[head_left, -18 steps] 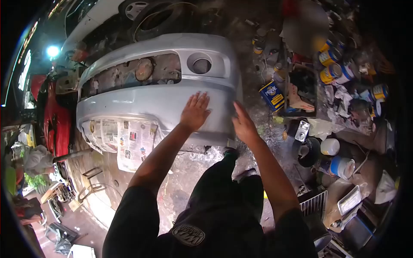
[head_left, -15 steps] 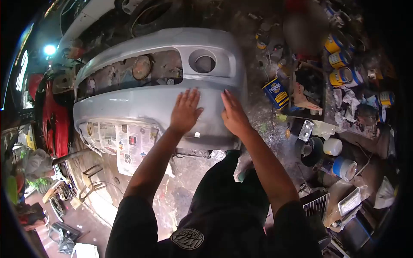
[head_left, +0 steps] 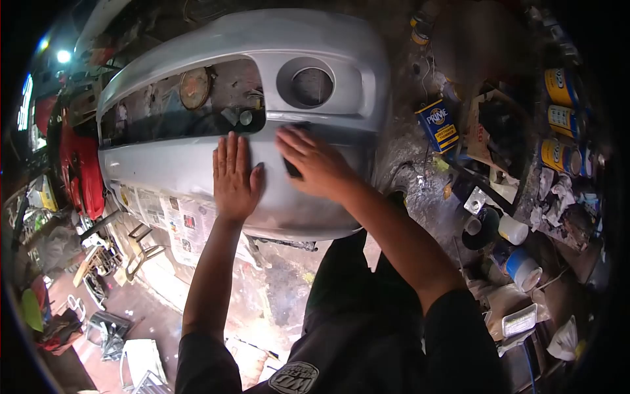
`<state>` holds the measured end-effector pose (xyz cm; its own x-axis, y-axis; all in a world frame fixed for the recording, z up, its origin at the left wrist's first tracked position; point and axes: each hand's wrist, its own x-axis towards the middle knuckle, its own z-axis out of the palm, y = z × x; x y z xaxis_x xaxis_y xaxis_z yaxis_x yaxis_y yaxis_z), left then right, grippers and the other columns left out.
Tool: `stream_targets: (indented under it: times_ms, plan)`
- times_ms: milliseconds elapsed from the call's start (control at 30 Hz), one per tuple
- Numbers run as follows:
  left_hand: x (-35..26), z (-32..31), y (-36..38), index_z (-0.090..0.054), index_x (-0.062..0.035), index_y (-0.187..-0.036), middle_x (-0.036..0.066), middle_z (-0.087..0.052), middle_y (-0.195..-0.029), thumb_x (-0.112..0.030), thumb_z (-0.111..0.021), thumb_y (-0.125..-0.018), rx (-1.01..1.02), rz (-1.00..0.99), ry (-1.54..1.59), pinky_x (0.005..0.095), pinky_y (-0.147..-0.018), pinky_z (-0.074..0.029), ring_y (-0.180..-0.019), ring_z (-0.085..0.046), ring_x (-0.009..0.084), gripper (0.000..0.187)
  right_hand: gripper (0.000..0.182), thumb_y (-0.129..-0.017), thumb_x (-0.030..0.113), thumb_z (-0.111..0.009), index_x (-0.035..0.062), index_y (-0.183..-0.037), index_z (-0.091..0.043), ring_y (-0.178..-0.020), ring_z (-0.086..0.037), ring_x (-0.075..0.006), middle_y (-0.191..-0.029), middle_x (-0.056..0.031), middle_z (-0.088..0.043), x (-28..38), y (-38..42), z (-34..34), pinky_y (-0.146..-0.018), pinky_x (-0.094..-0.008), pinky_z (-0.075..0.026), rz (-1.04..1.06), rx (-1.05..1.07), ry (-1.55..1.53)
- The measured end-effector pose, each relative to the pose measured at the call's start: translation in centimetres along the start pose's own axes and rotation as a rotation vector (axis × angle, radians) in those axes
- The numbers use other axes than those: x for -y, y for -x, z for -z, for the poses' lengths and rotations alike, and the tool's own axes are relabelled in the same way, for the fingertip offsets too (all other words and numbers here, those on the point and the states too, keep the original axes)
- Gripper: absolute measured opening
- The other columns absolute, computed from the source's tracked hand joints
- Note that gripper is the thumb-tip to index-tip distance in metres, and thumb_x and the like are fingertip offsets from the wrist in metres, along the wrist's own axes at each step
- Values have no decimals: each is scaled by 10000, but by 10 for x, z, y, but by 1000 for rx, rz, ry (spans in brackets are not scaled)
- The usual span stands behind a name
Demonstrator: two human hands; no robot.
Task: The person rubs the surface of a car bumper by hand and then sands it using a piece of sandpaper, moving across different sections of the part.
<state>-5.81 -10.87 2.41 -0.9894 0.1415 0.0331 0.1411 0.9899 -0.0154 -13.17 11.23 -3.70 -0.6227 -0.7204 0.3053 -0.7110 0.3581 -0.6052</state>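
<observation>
A silver-grey car bumper [head_left: 177,154] lies across the upper middle, with a long opening and a round hole in it. My left hand [head_left: 235,184] rests flat on its smooth face below the long opening, fingers stretched and holding nothing. To its right, my right hand [head_left: 315,161] presses on the bumper below the round hole, over a thin dark pad [head_left: 293,168]. Only edges of that pad show, past the fingers and under the palm; the thumb is hidden. Printed newspaper [head_left: 186,226] hangs along the bumper's lower edge.
A blue and yellow can [head_left: 438,127] stands right of the bumper. Farther right are yellow-labelled tins [head_left: 561,121], a white container [head_left: 513,230] and a blue-banded tub [head_left: 523,268]. A red panel [head_left: 80,171] is at the left, with a chair frame [head_left: 141,249] below it.
Both hands have moved left along the bumper. My right hand has turned, its fingers now pointing up and left, and the dark pad shows under it. The camera view has shifted.
</observation>
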Motion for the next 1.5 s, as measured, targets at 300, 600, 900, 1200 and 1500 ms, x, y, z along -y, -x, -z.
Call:
stream_targets:
  times_ms: [300, 600, 900, 1200, 1500]
  plan:
    - [-4, -2, -5, -306, 17, -1608, 233, -284, -1673, -357, -415, -1075, 104, 20, -8, 565, -1257, -176, -1560, -226, 448, 660, 621, -940, 196, -627, 37, -1518, -467, -1462, -416, -350, -1599, -129, -415, -95, 146, -19, -1200, -449, -369, -340, -244, -411]
    - [-3, -7, -1, -270, 2, -1621, 220, -237, -1693, -371, -369, -1073, 124, 16, -61, 579, -1260, -144, -1572, -180, 442, 670, 616, -956, 165, -602, 65, -1543, -443, -1475, -382, -368, -1627, -131, -387, -57, 143, -20, -1221, -482, -315, -492, -309, -407]
    - [-6, -6, -2, -253, -1, -1626, 224, -232, -1693, -363, -377, -1072, 104, -30, -63, 574, -1263, -140, -1570, -183, 442, 672, 578, -980, 122, -594, 7, -1526, -445, -1489, -372, -388, -1579, -224, -427, -52, 146, -16, -1247, -460, -287, -606, -433, -578]
    - [-6, -7, -2, -266, 19, -1615, 243, -250, -1679, -323, -421, -1066, 78, -71, -64, 567, -1261, -160, -1556, -204, 465, 665, 523, -990, 156, -587, 7, -1484, -503, -1461, -416, -364, -1545, -222, -467, -56, 159, -24, -1239, -426, -313, -665, -408, -561]
    - [-4, -9, 0, -281, 22, -1610, 252, -265, -1670, -305, -430, -1065, 55, -84, -67, 565, -1260, -170, -1552, -212, 464, 653, 572, -970, 114, -598, 65, -1528, -481, -1496, -381, -340, -1592, -168, -439, -66, 166, -23, -1254, -417, -283, -629, -365, -531]
